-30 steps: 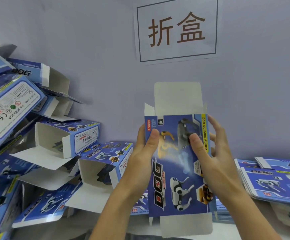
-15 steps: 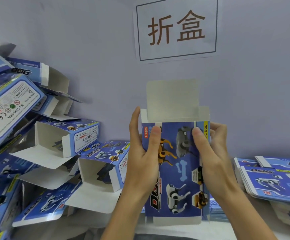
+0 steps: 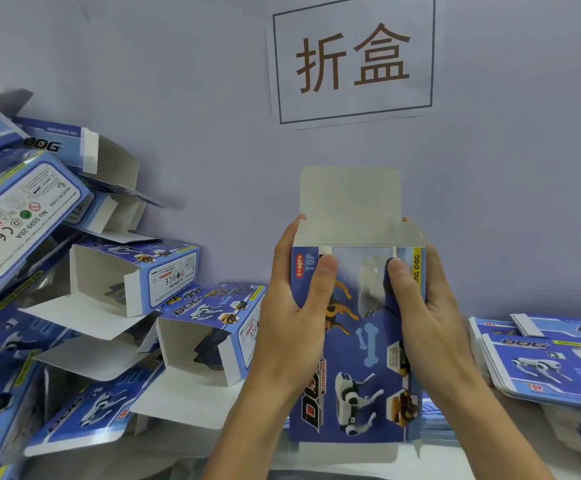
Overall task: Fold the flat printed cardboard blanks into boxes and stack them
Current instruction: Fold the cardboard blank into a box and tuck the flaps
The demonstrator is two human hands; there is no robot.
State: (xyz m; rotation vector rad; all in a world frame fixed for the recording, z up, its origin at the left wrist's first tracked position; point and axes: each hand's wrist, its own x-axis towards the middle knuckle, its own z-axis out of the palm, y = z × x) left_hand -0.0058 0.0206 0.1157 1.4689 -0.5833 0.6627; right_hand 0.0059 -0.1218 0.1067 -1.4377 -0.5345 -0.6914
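I hold a blue printed cardboard box (image 3: 365,358) upright in front of me, opened into a tube. Its white top flap (image 3: 349,199) stands up and both ends are open. My left hand (image 3: 296,306) grips its left side with the thumb on the printed front. My right hand (image 3: 424,317) grips its right side, thumb pressing the front near the top. A pile of folded boxes (image 3: 136,275) with open ends lies at the left. A stack of flat blanks (image 3: 542,362) lies at the right.
A pale wall stands close behind, with a paper sign (image 3: 353,60) taped above the box. The folded boxes (image 3: 22,209) lean high against the wall at the far left. More flat blanks (image 3: 434,420) lie under my right wrist on the white table.
The flat blank has been squeezed open into a tube. Both thumbs slid up toward the top of the front panel, and the box came slightly lower and closer.
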